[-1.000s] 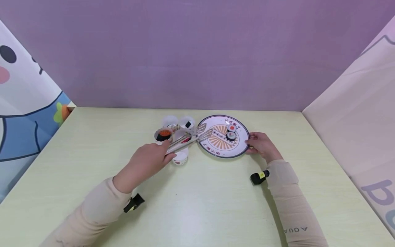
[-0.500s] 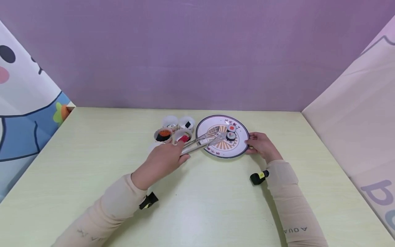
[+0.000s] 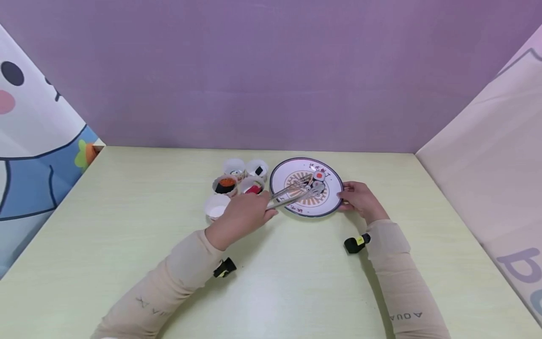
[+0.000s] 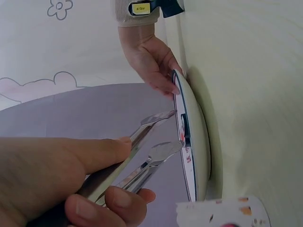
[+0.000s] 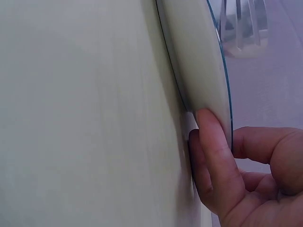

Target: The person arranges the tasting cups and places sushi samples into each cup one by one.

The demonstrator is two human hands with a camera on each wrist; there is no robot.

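My left hand point(image 3: 241, 216) grips metal serving tongs point(image 3: 284, 202), their slotted ends spread over the plate. The tips overlap a sushi roll point(image 3: 317, 186) with a dark wrap. Just behind it sits a second sushi roll point(image 3: 319, 175) with an orange-red centre. In the left wrist view, the tongs point(image 4: 163, 150) have both tips close to the plate's face. The round white plate point(image 3: 331, 199) has a dark blue rim and a printed sunburst. At its right edge, my right hand point(image 3: 362, 201) pinches the rim, thumb on one face and fingers on the other, as the right wrist view shows.
Several paper cups stand left of the plate. One cup point(image 3: 217, 205) at the front shows a bare white inside; others hold an orange-topped sushi piece point(image 3: 226, 183), a red piece point(image 3: 254, 189) and a small black piece point(image 3: 259, 170). A purple backdrop point(image 3: 262, 75) rises behind the table.
My left hand has moved right with the tongs, from over the cups to over the plate, bringing the tips to the dark-wrapped roll. My right hand stays on the rim.
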